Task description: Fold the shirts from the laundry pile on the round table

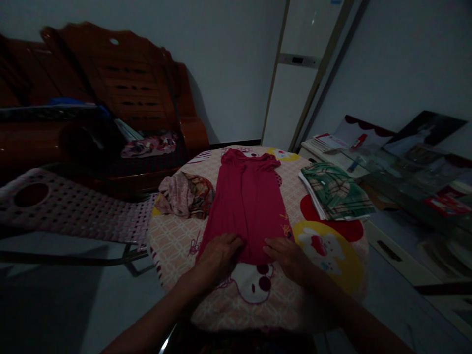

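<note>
Matt red cloth dress (pixel 247 201)

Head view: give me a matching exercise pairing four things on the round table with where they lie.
Things:
1. red dress
2. folded green plaid cloth
3. crumpled pink patterned cloth
4. left hand

Places:
A. at the table's right edge
B. left of the dress, bunched up
C. spread flat down the middle of the table
D. on the dress's near hem, left corner

Pairs: 1-C, 2-A, 3-B, 4-D
</note>
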Available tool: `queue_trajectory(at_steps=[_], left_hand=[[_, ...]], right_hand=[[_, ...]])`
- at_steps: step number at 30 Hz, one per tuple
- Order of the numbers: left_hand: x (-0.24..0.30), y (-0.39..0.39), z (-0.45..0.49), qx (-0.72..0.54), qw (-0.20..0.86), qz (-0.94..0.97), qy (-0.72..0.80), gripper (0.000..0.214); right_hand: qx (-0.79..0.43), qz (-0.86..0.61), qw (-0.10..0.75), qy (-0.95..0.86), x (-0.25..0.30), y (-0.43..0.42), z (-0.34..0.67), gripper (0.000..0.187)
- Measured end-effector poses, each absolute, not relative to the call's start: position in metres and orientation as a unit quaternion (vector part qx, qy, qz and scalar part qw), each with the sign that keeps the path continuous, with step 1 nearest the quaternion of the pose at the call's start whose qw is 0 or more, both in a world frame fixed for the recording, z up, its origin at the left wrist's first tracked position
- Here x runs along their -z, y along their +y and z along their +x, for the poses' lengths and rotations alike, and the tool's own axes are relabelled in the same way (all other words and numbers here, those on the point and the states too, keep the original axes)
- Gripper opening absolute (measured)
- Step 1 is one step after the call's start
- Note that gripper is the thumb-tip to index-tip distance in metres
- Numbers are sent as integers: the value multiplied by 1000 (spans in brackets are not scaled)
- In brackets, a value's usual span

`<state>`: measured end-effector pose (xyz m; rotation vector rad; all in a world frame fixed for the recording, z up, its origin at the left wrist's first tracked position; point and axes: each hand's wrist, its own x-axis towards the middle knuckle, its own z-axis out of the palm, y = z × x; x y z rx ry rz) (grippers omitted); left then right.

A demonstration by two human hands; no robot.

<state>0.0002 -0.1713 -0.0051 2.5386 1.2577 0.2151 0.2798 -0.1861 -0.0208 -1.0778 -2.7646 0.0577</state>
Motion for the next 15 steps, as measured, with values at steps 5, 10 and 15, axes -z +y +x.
queue_trajectory(at_steps=[5,10,15], left_hand=[[-10,-143,-17,-75,206,881,419,45],[-54,-64,-3,-10,128,899,418,44],[-91,1,19,-77,-4,855,512,54]], right_hand=[[-80,-416,101,-900,7,-158,292,41],[-49,-496,81,-863,-42,-90,284,39],[61,-560,184,-806,-78,-35,274,45]])
